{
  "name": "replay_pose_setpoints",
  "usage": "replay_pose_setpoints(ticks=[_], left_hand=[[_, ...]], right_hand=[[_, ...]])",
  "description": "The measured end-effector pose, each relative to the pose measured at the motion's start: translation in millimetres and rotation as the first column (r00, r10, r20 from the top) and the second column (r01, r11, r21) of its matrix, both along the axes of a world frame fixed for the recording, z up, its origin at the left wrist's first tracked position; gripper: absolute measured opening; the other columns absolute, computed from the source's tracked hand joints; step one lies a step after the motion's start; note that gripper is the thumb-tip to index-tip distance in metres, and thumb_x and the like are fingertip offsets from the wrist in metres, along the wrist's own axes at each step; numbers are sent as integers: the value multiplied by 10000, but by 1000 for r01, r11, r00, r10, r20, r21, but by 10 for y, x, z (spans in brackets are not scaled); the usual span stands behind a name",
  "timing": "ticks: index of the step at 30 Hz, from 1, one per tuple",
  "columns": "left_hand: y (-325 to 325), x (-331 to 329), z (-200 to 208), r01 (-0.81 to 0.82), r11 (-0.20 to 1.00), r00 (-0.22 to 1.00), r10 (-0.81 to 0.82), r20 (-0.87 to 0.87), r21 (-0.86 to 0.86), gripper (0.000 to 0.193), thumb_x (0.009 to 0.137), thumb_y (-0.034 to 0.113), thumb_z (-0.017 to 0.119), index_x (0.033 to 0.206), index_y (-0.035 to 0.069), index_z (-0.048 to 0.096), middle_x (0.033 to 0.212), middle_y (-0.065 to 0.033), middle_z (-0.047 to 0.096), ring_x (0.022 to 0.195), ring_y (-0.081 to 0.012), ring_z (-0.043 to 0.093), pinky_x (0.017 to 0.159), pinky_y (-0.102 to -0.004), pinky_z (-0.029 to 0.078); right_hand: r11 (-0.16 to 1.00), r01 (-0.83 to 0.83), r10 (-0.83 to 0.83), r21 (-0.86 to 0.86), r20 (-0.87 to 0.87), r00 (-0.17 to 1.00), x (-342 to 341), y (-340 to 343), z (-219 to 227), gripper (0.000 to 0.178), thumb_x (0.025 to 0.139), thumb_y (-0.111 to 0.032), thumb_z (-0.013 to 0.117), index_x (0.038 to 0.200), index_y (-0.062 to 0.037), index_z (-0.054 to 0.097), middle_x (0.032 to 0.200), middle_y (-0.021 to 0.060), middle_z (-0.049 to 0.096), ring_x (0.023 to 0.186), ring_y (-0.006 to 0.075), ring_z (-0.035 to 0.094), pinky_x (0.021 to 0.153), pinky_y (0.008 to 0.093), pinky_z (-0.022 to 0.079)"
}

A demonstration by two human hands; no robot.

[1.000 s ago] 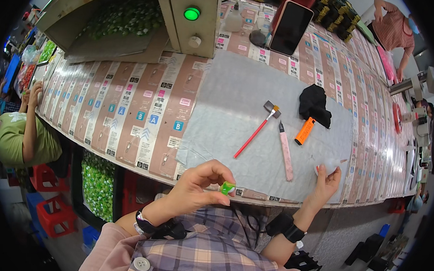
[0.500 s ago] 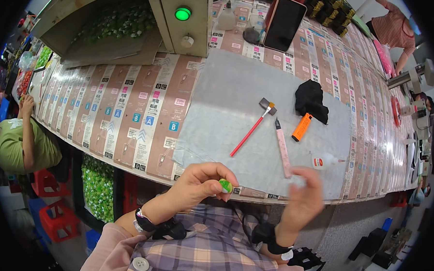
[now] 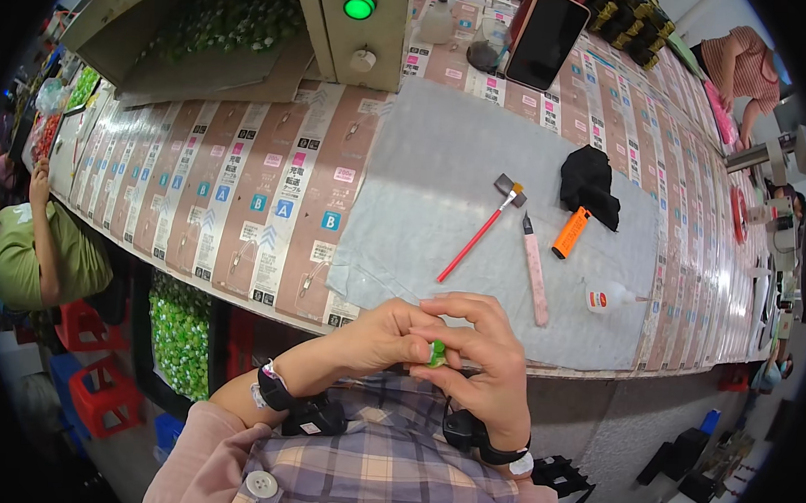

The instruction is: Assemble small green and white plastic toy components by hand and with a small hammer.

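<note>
Just off the table's front edge, my left hand pinches a small glossy green piece with some white on it. My right hand meets it there, its thumb and fingers closed around the same piece. Fingers cover much of the piece, so its exact kind is unclear. On the grey cloth beyond my hands lie a red-handled brush, its bristles against a small dark block, and a pink-handled craft knife. Farther right are an orange lighter, a black cloth and a small white needle-tipped bottle.
A metal box with a green light stands back left, green pieces inside. A phone leans upright at the back beside a small jar. Below the table's left edge sits a tray of green pieces. Co-workers are at both sides.
My right hand has come in from the right and closed on the green piece beside my left hand. The view has shifted slightly.
</note>
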State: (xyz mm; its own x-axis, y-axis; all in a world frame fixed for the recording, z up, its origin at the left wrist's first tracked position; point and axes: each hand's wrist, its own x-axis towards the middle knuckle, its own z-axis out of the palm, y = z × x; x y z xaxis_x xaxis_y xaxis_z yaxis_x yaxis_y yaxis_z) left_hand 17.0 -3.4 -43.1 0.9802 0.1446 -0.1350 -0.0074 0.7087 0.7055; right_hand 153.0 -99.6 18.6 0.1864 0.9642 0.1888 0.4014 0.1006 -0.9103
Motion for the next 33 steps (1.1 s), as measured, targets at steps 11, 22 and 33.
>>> replay_pose_setpoints(ticks=[11,22,33], left_hand=[[-20,-32,-64,-22,985,999,26,20,-168,353,860,255,648,1101,-2,622,1003,-73,646,809,-83,578,702,-211,474],[-64,-67,-118,-50,990,998,53,20,-130,272,880,225,629,1037,3,640,884,-31,635,742,-67,555,663,-202,452],[-51,-76,-115,-64,993,997,68,32,-96,252,886,233,622,983,3,649,797,-5,613,689,-45,510,605,-188,402]], right_hand=[[1000,19,-19,-3,-12,1000,19,-14,-22,394,645,-130,776,1016,-47,675,1032,61,628,981,254,557,812,349,464],[998,8,-13,55,86,996,-4,-42,-37,371,656,-119,756,1009,-43,670,1023,55,631,947,238,568,810,342,464],[988,58,-84,146,182,980,-66,-47,-73,347,657,-119,750,986,-43,674,989,45,653,908,211,593,771,315,448]])
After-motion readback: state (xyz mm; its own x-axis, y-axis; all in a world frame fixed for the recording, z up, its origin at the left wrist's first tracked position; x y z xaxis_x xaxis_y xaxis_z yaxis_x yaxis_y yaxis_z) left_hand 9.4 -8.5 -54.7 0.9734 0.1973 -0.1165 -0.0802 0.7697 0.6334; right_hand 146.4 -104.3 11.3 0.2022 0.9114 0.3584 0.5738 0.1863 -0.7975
